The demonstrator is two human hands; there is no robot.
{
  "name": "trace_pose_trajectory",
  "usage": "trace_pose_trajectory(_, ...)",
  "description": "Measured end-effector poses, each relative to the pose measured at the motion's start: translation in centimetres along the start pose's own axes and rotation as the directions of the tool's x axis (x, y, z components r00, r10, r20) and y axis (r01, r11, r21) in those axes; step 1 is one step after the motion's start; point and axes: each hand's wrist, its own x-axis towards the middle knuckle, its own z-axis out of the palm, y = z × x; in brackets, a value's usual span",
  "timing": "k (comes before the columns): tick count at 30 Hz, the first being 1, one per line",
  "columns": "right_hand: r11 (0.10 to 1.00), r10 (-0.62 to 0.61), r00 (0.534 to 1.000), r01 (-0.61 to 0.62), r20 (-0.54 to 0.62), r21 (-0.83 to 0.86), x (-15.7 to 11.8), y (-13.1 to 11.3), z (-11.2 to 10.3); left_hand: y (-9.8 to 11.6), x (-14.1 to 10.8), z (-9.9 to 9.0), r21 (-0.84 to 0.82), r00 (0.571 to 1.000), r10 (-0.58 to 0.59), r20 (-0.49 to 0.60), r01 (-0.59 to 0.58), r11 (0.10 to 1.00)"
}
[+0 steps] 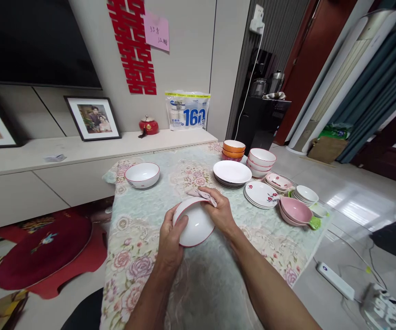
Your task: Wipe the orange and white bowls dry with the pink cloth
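Note:
A white bowl with a red rim is held tilted above the table, its inside facing me. My left hand grips its left side, thumb over the rim. At the upper right rim, my right hand is closed on a pale pinkish cloth pressed against the bowl's edge. Another red-rimmed white bowl stands by itself at the table's back left.
The flowered tablecloth bears, on the right, orange bowls, red-rimmed bowls, white plates, flowered plates, small white bowls and pink leaf-handled dishes. A white cabinet runs behind.

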Motion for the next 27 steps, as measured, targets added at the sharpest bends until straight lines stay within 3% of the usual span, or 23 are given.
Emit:
trace_pose_trajectory(2, 0.98, 0.169, 0.985, -0.164, -0.03, 0.112, -0.1, 0.1, 0.6, -0.2, 0.1, 0.2, -0.091, 0.998, -0.002, -0.064, -0.004, 0.996)
trace_pose_trajectory(5, 0.885, 0.376, 0.926, -0.367, 0.028, 0.287, -0.5, 0.2, 1.9, -0.5, 0.5, 0.4, -0.194, 0.99, 0.018, -0.14, -0.046, 0.98)
trace_pose_trajectory(8, 0.794, 0.434, 0.892, -0.444, 0.125, 0.414, -1.1, 0.2, 3.1, -0.5, 1.0, 0.2, -0.295, 0.979, -0.002, -0.204, -0.06, 0.954)
trace_pose_trajectory(11, 0.775, 0.441, 0.882, -0.467, 0.165, 0.425, -1.5, 0.7, 3.8, -0.5, 1.2, 0.1, -0.346, 0.981, -0.033, -0.192, -0.036, 0.938)
trace_pose_trajectory(16, 0.904, 0.393, 0.919, -0.389, 0.013, 0.176, -0.9, 1.6, 2.2, -0.3, 0.9, -0.2, -0.153, 0.995, 0.009, -0.095, -0.023, 0.988)
trace_pose_trajectory(19, 0.988, 0.144, 0.989, -0.146, -0.033, -0.058, -0.4, 1.2, 0.8, -0.3, 0.9, -1.0, 0.009, 0.998, 0.054, -0.041, -0.053, 0.999)
trace_pose_trajectory(21, 0.987, -0.044, 0.999, 0.046, 0.012, -0.157, -0.2, 0.8, 0.4, -0.4, 0.9, -1.6, 0.122, 0.997, 0.075, 0.009, -0.076, 0.99)
trace_pose_trajectory(23, 0.97, -0.136, 0.989, 0.144, 0.057, -0.193, -0.3, 0.5, 0.3, -0.5, 1.0, -1.8, 0.197, 0.996, 0.077, 0.053, -0.086, 0.977)
trace_pose_trajectory(27, 0.989, -0.056, 0.998, 0.059, 0.024, -0.137, -0.4, 0.3, 0.8, -0.5, 1.1, -1.3, 0.098, 1.0, 0.025, -0.019, -0.023, 0.995)
